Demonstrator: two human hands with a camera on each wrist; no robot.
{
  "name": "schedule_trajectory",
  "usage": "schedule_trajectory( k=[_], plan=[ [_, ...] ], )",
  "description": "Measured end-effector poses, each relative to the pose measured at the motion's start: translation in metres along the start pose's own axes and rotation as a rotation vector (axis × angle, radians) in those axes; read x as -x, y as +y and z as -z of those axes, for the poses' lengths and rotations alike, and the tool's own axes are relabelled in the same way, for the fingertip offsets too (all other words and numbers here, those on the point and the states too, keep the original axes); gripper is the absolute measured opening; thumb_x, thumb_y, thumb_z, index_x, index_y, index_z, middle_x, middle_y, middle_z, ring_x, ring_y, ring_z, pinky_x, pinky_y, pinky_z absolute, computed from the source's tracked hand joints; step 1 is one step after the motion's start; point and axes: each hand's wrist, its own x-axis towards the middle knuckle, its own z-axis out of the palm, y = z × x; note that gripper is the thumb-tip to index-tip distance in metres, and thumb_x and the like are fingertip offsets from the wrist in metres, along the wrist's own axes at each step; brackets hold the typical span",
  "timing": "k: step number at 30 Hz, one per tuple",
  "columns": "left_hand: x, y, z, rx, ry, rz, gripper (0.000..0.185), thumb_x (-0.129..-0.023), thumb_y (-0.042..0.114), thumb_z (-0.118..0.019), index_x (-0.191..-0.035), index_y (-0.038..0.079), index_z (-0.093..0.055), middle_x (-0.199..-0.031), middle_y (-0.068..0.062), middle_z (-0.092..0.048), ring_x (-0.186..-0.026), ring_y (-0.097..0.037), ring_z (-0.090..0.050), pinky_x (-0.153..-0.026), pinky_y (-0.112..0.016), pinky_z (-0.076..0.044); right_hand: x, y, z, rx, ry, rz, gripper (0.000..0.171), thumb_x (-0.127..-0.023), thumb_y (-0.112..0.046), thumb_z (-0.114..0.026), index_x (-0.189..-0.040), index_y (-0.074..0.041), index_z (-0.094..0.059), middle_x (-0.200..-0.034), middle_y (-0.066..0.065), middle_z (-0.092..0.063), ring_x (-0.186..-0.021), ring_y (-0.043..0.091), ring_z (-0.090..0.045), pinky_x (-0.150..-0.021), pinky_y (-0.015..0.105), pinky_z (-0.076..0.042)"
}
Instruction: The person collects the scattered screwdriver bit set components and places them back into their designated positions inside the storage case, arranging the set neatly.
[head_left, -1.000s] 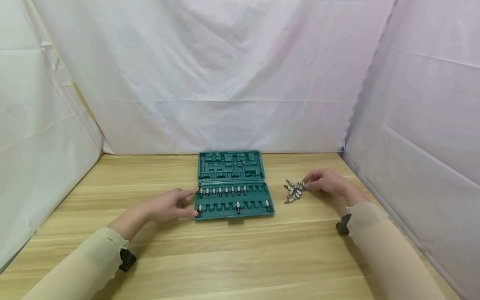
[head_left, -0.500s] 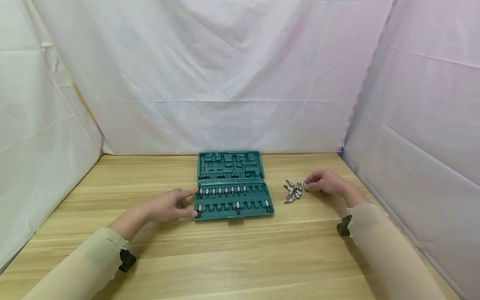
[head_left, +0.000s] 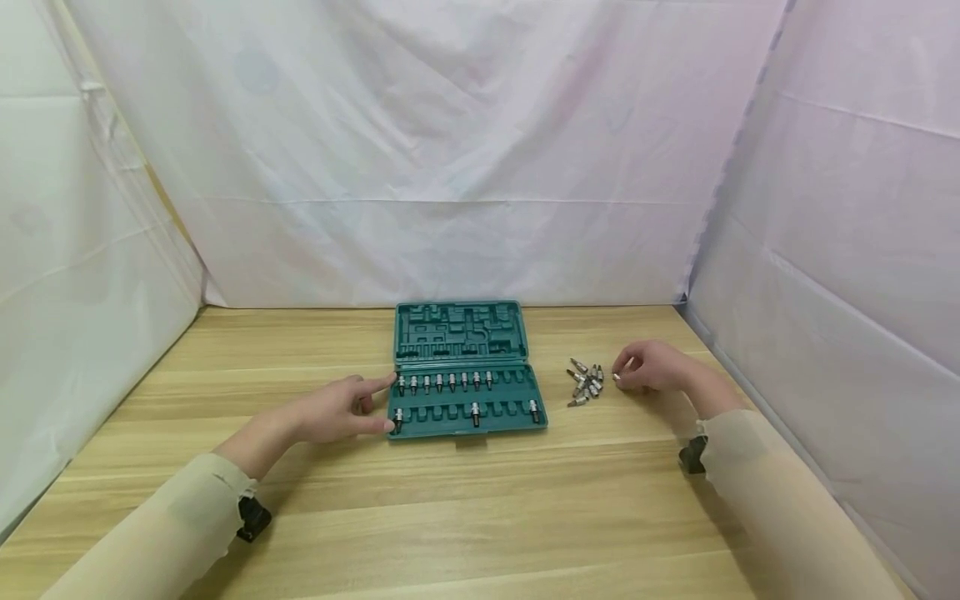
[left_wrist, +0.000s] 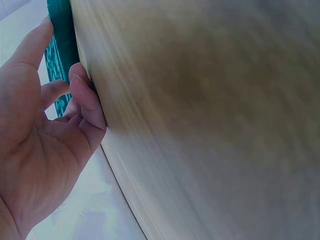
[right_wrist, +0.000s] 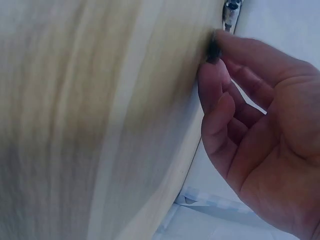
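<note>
The green plastic case (head_left: 438,432) lies opened flat on the table, lid at the back. In its upper row several silver bit sockets (head_left: 452,382) stand side by side; the lower row has one at each end and one near the middle (head_left: 476,414). My left hand (head_left: 333,410) touches the case's left edge with extended thumb and index finger, the other fingers bent under. To the right, my right hand (head_left: 654,367) pinches one small bit socket (head_left: 617,377) between thumb and fingertips. Its dark end (right_wrist: 214,52) shows in the right wrist view. Beside that hand lies the pile of loose bit sockets (head_left: 587,384).
The wood-grain table (head_left: 480,517) is bounded by a white cloth (head_left: 450,167) at the back and on both sides. The moulded lid (head_left: 461,333) reaches toward the back cloth. Black wrist straps (head_left: 253,518) sit at both sleeves.
My right hand has drawn slightly right, away from the pile, with one bit socket between its fingertips. My left hand stays at the case's left edge.
</note>
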Motion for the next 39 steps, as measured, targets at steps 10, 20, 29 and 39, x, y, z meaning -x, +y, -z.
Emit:
schedule_trajectory(
  k=[10, 20, 29, 39],
  plan=[
    [0.001, 0.0, 0.0, -0.001, -0.001, 0.003, 0.091, -0.104, 0.05, -0.075, -0.175, 0.014, -0.031, -0.112, -0.008, -0.058, -0.096, -0.019, -0.055, -0.081, -0.035, -0.049, 0.001, 0.004, -0.003, 0.022, 0.037, 0.1, 0.022, -0.105, -0.015, -0.073, -0.126, -0.009, -0.076, -0.1, 0.008, -0.076, -0.086, 0.017, -0.068, -0.079, 0.035, -0.055],
    [0.0, 0.0, 0.0, -0.007, 0.002, 0.002, 0.092, -0.103, 0.05, -0.076, -0.175, 0.014, -0.031, -0.113, -0.008, -0.059, -0.097, -0.019, -0.057, -0.082, -0.036, -0.05, -0.002, -0.014, -0.007, -0.192, 0.117, 0.188, 0.035, -0.105, -0.013, -0.072, -0.139, -0.003, -0.07, -0.115, 0.018, -0.074, -0.096, 0.022, -0.07, -0.076, 0.033, -0.058],
    [0.0, -0.001, 0.0, 0.0, 0.004, -0.013, 0.092, -0.104, 0.049, -0.075, -0.174, 0.012, -0.031, -0.111, -0.008, -0.058, -0.095, -0.019, -0.056, -0.081, -0.034, -0.05, -0.008, -0.048, -0.019, -0.227, 0.109, 0.26, 0.037, -0.104, -0.017, -0.076, -0.138, -0.004, -0.07, -0.113, 0.013, -0.072, -0.092, 0.025, -0.07, -0.072, 0.036, -0.057],
    [0.001, -0.001, 0.0, -0.001, 0.002, -0.004, 0.092, -0.104, 0.05, -0.075, -0.175, 0.013, -0.03, -0.112, -0.008, -0.057, -0.097, -0.018, -0.057, -0.082, -0.034, -0.051, -0.021, -0.075, -0.035, -0.233, 0.078, 0.302, 0.034, -0.106, -0.016, -0.074, -0.138, -0.005, -0.07, -0.114, 0.011, -0.077, -0.095, 0.037, -0.074, -0.084, 0.047, -0.063]
  ],
)
